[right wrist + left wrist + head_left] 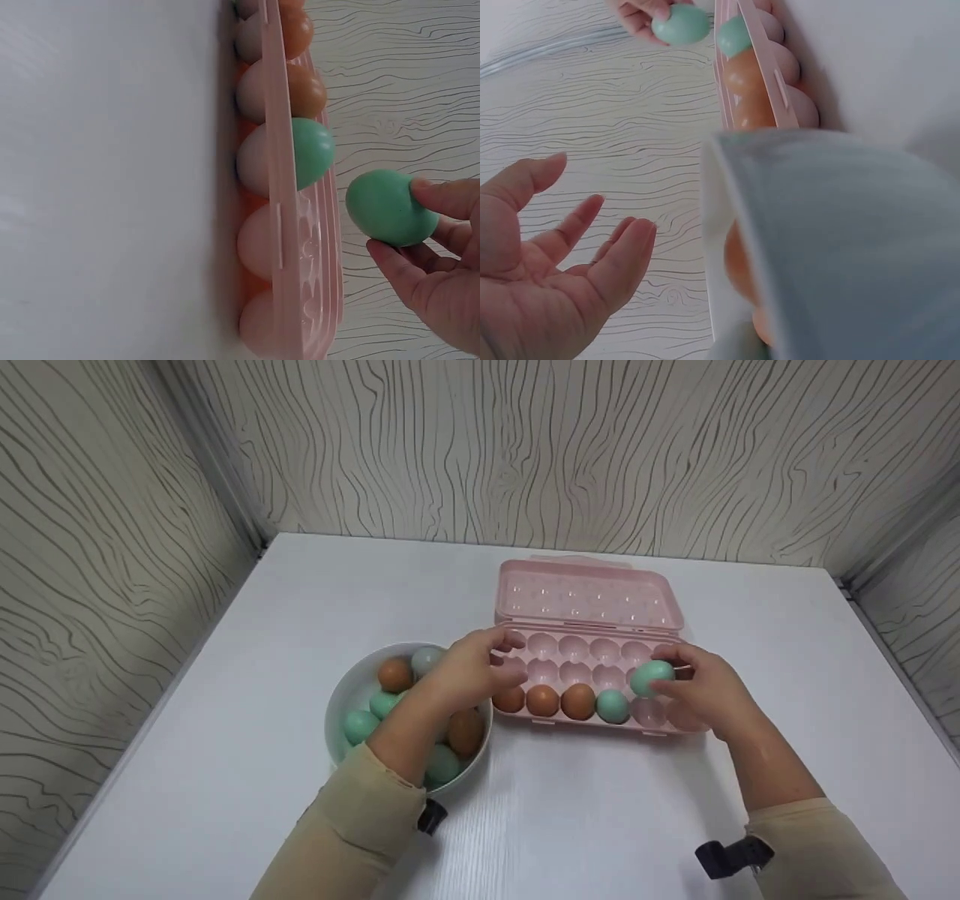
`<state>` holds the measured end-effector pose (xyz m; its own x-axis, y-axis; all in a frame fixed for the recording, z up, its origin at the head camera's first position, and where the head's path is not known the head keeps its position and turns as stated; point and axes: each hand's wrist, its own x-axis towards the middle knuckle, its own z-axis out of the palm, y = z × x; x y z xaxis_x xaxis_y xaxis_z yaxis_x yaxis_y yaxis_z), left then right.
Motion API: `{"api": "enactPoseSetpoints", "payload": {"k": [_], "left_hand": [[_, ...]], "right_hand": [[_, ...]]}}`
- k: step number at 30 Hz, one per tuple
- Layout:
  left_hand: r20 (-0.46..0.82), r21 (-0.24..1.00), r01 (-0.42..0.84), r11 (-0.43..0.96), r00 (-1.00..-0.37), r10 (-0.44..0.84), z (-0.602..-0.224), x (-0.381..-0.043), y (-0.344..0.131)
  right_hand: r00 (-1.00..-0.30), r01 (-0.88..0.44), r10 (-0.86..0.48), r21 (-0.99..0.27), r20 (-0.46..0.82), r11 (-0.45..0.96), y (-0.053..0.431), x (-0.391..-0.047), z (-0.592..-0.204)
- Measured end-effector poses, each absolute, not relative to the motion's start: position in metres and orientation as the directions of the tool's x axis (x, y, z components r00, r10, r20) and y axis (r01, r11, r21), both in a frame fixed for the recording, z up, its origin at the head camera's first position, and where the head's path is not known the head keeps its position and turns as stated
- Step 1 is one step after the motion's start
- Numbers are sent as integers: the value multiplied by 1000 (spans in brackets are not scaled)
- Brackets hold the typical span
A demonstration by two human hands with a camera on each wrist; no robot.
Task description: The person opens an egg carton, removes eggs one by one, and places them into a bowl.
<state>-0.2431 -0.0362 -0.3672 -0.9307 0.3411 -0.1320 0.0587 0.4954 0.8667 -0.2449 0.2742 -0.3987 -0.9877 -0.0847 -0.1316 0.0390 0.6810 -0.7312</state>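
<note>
Between the thumb and fingers of my right hand (pixel 709 688) is a green egg (pixel 652 679), held above the right part of a pink egg carton (pixel 589 718). The right wrist view shows the same egg (pixel 391 208) pinched clear of the carton's rim (pixel 279 142). In the carton's front row sit several brown eggs (pixel 578 702) and one green egg (pixel 613 706). My left hand (pixel 472 664) hovers between the bowl and the carton's left end, fingers loosely spread and holding nothing, as the left wrist view of that hand (pixel 562 270) also shows.
A white bowl (pixel 334 697) with green, brown and pale eggs stands left of the carton, partly hidden by my left forearm. The carton's lid (pixel 585 589) lies open toward the back. Wood-patterned panels (pixel 510 450) enclose the white table (pixel 585 810).
</note>
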Motion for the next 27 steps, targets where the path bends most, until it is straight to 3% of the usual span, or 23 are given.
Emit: {"api": "enactPoseSetpoints", "payload": {"k": [27], "left_hand": [[71, 761, 329, 559, -899, 433, -372, -230, 12]], "right_hand": [[-974, -81, -225, -912, -13, 402, 201, -238, -381]]}}
